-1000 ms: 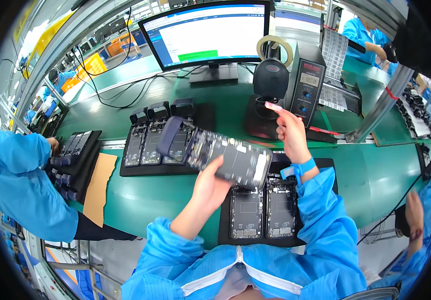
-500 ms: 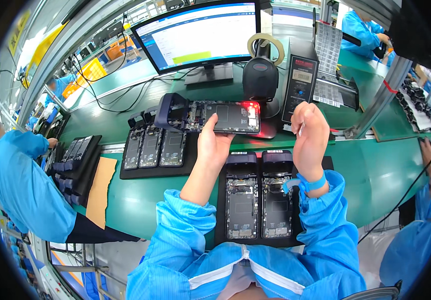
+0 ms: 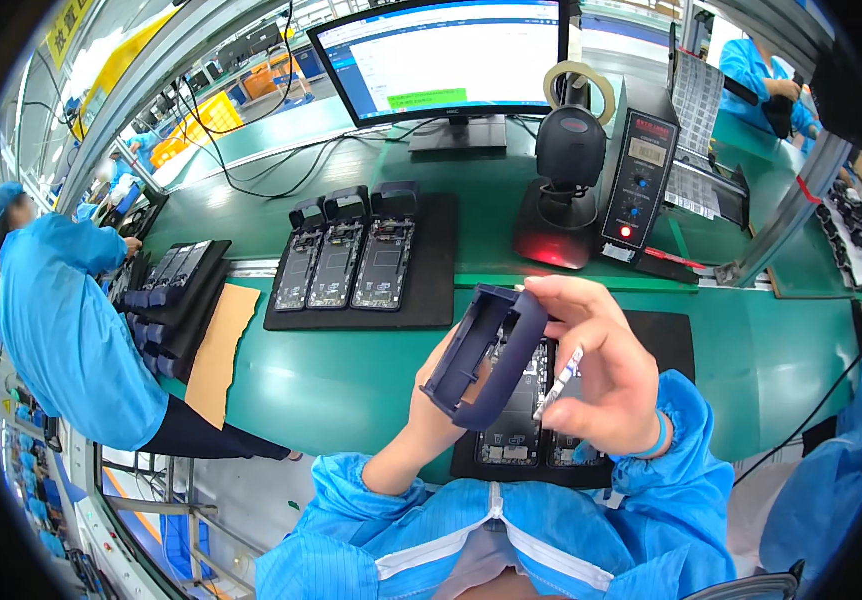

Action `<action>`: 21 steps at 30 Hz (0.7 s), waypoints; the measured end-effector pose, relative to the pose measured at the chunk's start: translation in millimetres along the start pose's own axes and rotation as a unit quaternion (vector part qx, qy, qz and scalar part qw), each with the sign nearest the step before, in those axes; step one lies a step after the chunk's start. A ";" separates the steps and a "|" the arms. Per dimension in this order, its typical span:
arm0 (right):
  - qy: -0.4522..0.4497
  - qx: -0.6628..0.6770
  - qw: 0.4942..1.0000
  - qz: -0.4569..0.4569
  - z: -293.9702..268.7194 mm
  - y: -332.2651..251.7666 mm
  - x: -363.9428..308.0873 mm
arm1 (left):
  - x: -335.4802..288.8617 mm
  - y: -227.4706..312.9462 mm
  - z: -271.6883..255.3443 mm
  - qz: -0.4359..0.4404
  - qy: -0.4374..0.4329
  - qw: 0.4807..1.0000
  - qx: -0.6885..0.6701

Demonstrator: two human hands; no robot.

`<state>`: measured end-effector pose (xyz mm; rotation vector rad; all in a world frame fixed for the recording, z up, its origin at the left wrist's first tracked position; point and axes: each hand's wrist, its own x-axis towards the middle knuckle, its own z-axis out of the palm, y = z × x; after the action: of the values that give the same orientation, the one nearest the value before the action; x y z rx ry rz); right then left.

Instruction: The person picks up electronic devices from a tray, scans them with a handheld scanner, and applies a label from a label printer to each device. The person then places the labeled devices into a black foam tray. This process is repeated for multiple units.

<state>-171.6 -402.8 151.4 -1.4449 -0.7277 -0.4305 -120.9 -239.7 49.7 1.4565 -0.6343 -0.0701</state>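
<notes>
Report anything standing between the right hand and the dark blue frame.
Only the small white strip held by the right hand, seen between its thumb and the dark blue frame. At the frame's upper corner nothing visible intervenes; fingertips seem to touch it.

The person is wearing a bright blue, loose fabric work jacket, which is filling the view at six o'clock. A small, pale zip pull is sitting at the chest's centre, and two white fabric strips are edging the opening beneath it, one running toward eight o'clock, the other toward four. Between them, a thin, pale greyish inner garment is showing. The wrinkled blue left sleeve is bunching at seven o'clock, the puffy blue right sleeve at four. A narrow light-blue wristband is circling the right wrist. The left hand and right hand are showing bare.
</notes>
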 end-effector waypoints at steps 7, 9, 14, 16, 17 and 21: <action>0.025 -0.048 0.998 -0.018 0.2 3.2 -0.1 | -0.6 10.3 8.4 -0.008 0.035 0.999 0.016; 0.028 -0.054 0.998 -0.016 3.2 3.8 -1.2 | -3.1 8.9 6.3 0.016 0.021 0.998 0.059; 0.038 -0.100 0.994 0.006 4.1 -0.9 -8.9 | -3.9 25.8 12.4 0.044 0.043 0.994 0.093; 0.001 -0.036 0.995 0.096 -0.1 -5.3 -4.4 | 0.3 30.9 18.5 0.030 0.024 0.998 0.058; -0.005 0.000 0.993 0.116 -0.2 -2.9 -4.4 | -0.4 32.8 17.9 0.007 0.005 1.000 0.026; -0.048 0.258 0.951 0.165 -12.3 0.6 -6.1 | -26.2 2.7 8.6 -0.036 0.036 0.989 0.142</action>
<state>-173.3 -415.7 147.2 -1.0635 -0.6016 0.0912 -147.5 -236.1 42.7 1.7498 -0.5490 0.0183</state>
